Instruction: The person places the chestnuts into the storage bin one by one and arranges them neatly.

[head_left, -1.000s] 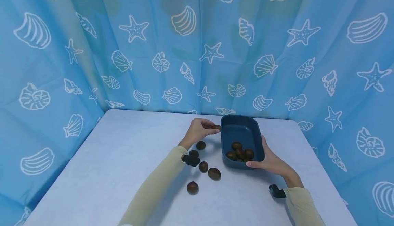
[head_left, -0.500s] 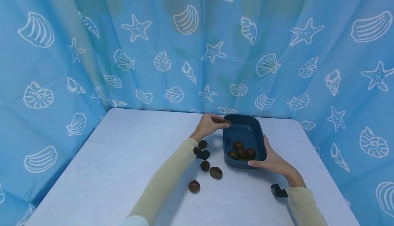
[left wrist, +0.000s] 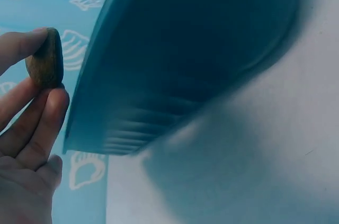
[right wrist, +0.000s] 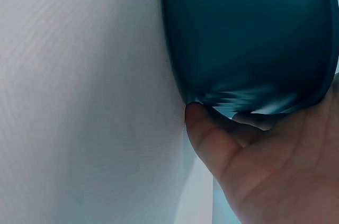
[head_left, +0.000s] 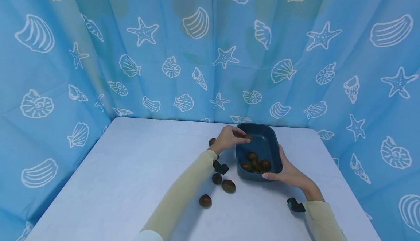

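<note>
Brown, flat-sided chestnut (left wrist: pixel 45 60): above the left side of the box; long axis nearly upright in the left wrist view.
Left hand (head_left: pixel 227 138): thumb and fingertips pinching it.
Deep dark-blue rounded-rectangular box (head_left: pixel 262 143): long axis running near to far.
Right hand (head_left: pixel 291 172): gripping its near right corner, thumb at the front.
Glossy brown chestnuts (head_left: pixel 256 163): clustered in its near end.

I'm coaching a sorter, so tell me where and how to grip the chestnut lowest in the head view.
Pinch the chestnut across its rounded sides, coming from above and the right, as the left sleeve is to its left. Its narrow tip, pointing up or away, would likely hold poorly; the sides bulge, and the nearest chestnut lies apart.
</note>
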### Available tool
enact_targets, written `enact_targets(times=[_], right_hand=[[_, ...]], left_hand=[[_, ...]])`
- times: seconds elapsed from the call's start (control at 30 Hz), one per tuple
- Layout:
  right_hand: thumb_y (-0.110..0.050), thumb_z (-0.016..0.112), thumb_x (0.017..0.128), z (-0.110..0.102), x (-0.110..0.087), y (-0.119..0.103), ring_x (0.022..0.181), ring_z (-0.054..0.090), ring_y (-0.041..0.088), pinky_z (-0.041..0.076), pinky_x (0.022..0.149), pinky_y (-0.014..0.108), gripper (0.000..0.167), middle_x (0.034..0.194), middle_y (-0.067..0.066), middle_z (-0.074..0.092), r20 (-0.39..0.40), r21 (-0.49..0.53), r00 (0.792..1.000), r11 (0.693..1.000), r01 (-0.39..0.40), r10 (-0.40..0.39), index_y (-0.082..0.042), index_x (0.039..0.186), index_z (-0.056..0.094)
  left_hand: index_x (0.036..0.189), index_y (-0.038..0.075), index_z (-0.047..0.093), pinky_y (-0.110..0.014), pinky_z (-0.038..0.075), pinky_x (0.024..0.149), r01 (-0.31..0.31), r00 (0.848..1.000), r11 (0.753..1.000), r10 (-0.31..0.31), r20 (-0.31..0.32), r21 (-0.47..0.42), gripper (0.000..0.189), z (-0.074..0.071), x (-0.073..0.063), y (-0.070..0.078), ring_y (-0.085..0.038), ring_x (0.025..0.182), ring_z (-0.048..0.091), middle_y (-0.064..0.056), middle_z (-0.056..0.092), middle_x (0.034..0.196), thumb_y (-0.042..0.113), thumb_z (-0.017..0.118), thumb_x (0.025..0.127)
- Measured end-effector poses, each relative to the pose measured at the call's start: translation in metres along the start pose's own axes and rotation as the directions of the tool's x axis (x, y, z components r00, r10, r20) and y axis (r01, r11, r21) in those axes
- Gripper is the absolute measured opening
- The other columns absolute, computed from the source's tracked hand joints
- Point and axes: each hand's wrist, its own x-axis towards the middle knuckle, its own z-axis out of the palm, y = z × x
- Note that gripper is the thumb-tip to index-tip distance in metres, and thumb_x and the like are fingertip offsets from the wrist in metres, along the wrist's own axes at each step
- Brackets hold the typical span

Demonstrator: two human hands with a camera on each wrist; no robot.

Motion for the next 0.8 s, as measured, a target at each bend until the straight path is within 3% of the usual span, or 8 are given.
enact_targets(times=[0.33, 0.53, 0.8], right_hand=[[-0.046, 0.078, 0.086, 0.000, -0.001, -0.002, 0.156, 0.005, 0.057, 0.019, 0.114, 0.082, 0.133, 0.172, 0.025, -0.011, 0.002, -0.014, 1.000, 1.000, -0.006, 0.006, -0.019, 0.161, -0.028], [-0.051, 0.078, 0.085, 0.001, -0.002, -0.005, 0.156, 0.003, 0.057, 0.019, 0.115, 0.081, 0.135, 0.172, 0.025, -0.013, 0.013, -0.020, 0.999, 0.999, -0.036, 0.037, -0.019, 0.160, -0.030], [-0.048, 0.078, 0.086, 0.000, -0.002, -0.002, 0.156, 0.003, 0.058, 0.018, 0.115, 0.081, 0.134, 0.172, 0.025, -0.013, 0.004, -0.011, 1.000, 1.000, -0.019, 0.019, -0.018, 0.160, -0.029]], left_hand=[[0.110, 0.011, 0.078, -0.021, 0.057, 0.079, -0.032, 0.998, 0.990, 0.025, 0.053, 0.139, 0.031, 0.015, 0.003, 0.003, -0.008, 0.089, 0.066, -0.001, 0.076, 0.104, 0.032, 0.083, 0.088], [0.111, 0.011, 0.078, -0.021, 0.057, 0.081, -0.021, 0.997, 0.979, 0.004, 0.080, 0.204, 0.029, 0.023, 0.003, 0.005, -0.007, 0.090, 0.066, 0.000, 0.075, 0.106, 0.029, 0.083, 0.089], [0.113, 0.009, 0.077, -0.021, 0.058, 0.083, -0.017, 0.995, 0.960, -0.012, 0.103, 0.280, 0.029, 0.033, 0.003, 0.008, -0.007, 0.089, 0.068, -0.003, 0.076, 0.108, 0.026, 0.082, 0.090]])
